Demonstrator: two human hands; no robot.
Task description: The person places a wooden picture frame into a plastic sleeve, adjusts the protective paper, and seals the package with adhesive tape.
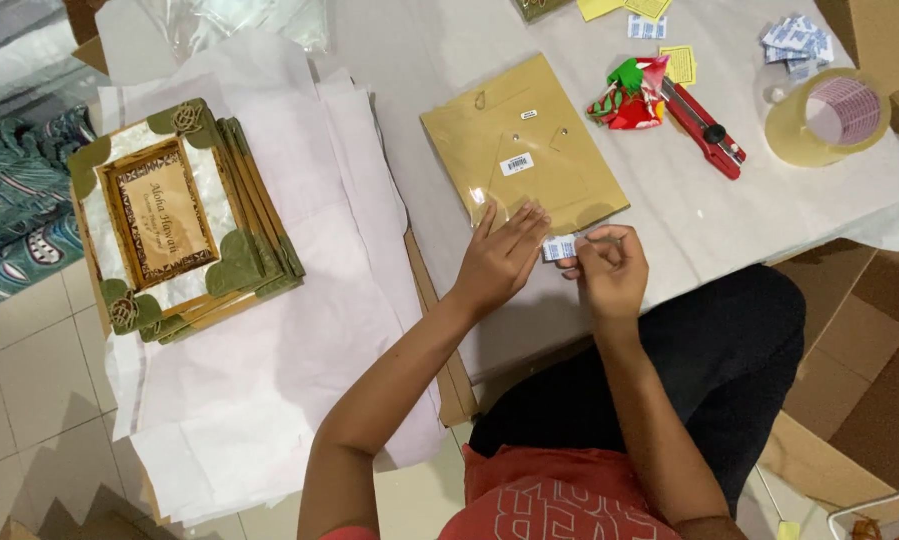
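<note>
The right hand is pinching a small white packet between thumb and fingertips, narrow grip, holding it just at the near edge of the table. The left hand is lying flat at 9 o'clock of the packet, fingers spread and pressing on the near corner of a frame that is lying face down inside a clear bag; it is holding nothing. The packet is sitting between the 2 hands, touching the bag's edge.

Farther out, at 1 o'clock of the frame, a red cutter is lying beside a crumpled red and green wrapper. A tape roll is resting at 3 o'clock of the cutter. More packets and yellow slips are lying at the far edge. At 9 o'clock, well apart, a stack of green-cornered frames is sitting on white paper.
</note>
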